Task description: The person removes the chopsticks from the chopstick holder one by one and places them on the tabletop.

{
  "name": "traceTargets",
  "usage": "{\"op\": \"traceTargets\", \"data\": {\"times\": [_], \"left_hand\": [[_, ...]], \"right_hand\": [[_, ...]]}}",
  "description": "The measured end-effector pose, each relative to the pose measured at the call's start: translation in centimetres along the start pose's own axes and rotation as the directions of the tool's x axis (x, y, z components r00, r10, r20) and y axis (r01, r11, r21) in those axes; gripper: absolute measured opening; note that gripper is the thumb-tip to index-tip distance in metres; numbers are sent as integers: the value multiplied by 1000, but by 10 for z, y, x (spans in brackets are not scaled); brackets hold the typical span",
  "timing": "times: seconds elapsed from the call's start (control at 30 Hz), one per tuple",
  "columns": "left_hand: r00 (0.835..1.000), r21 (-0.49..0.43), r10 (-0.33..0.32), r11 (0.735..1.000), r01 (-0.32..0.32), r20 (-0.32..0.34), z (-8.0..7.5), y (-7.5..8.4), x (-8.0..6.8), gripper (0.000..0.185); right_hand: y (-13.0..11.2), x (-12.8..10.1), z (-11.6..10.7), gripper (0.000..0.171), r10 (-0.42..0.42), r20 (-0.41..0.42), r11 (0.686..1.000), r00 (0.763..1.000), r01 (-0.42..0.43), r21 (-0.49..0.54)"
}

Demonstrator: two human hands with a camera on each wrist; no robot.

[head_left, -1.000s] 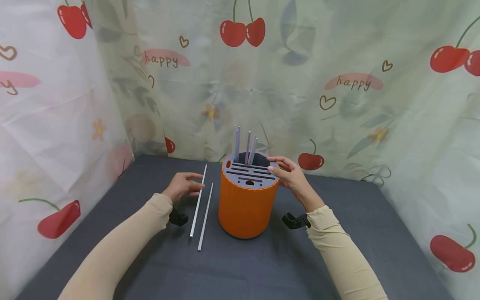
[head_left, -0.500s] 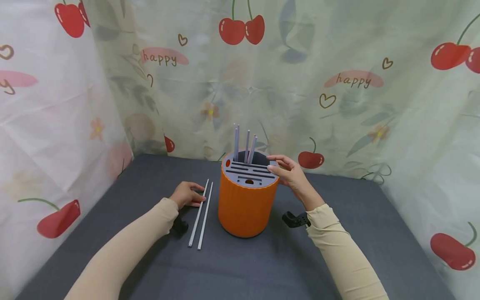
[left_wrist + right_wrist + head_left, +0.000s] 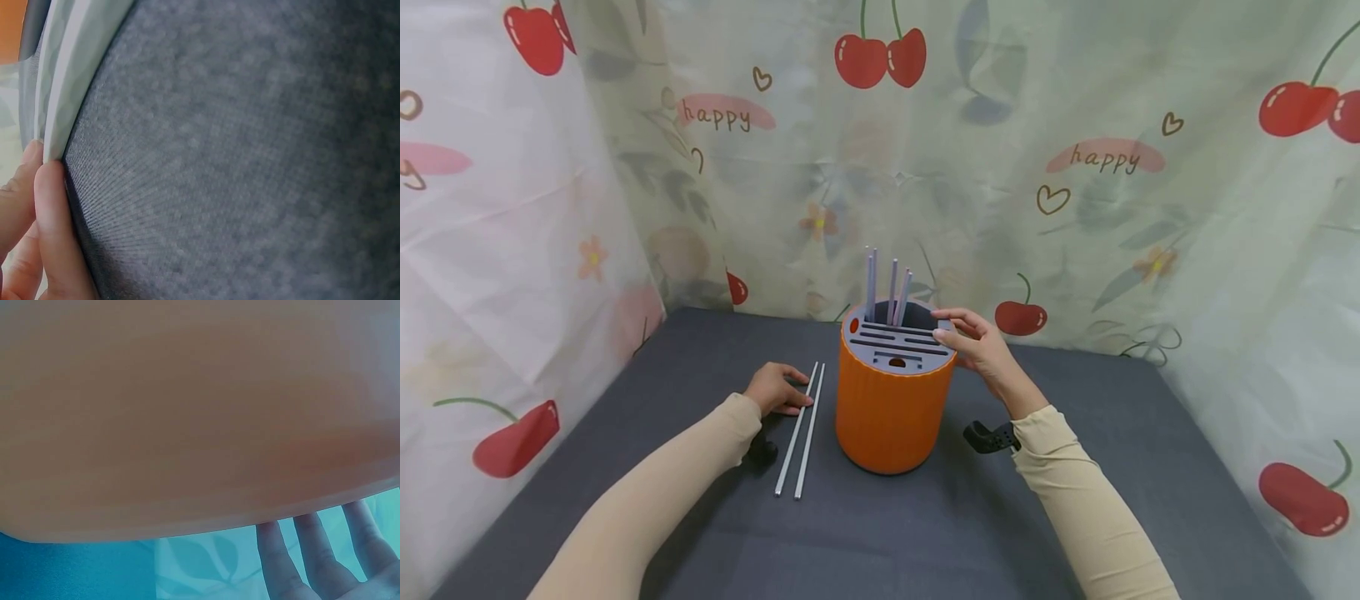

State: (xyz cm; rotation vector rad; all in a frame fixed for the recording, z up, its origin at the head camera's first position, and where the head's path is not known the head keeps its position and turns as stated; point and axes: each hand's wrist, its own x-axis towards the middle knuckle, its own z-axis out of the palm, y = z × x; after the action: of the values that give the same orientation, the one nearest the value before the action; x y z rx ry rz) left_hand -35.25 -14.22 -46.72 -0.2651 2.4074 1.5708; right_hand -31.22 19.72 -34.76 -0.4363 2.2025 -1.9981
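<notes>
An orange cylindrical holder with a grey slotted top stands mid-table, and several grey sticks stand upright in its back opening. Two thin pale rods lie side by side on the cloth just left of it. My left hand rests beside them, its fingertips touching the left rod. My right hand rests against the holder's upper right rim, with its fingers straight past the orange wall.
A dark grey cloth covers the table. Cherry-print curtains close it in at the back, left and right. A black wrist mount shows under the right sleeve.
My left hand has slid the left rod rightward until it lies parallel against the other one, and has drawn slightly nearer. The right hand has stayed on the holder.
</notes>
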Motion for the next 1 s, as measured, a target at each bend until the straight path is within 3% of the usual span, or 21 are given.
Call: {"op": "traceTargets", "data": {"times": [0.57, 0.7, 0.83, 1.0], "left_hand": [[1000, -24, -10, 1000, 10, -7, -1, 0, -2, 44], [1000, -92, 9, 996, -10, -3, -6, 6, -6, 41], [993, -234, 116, 966, -112, 6, -18, 34, -15, 43], [950, -393, 313, 872, -292, -11, -30, 95, -41, 43]], "right_hand": [[0, 0, 0, 28, -5, 8, 1000, 1000, 5, 5], [0, 1, 1, 29, -4, 10, 1000, 1000, 3, 8], [0, 1, 1, 28, -9, 4, 1000, 1000, 9, 17], [1, 0, 1, 26, -12, -5, 1000, 1000, 12, 16]]}}
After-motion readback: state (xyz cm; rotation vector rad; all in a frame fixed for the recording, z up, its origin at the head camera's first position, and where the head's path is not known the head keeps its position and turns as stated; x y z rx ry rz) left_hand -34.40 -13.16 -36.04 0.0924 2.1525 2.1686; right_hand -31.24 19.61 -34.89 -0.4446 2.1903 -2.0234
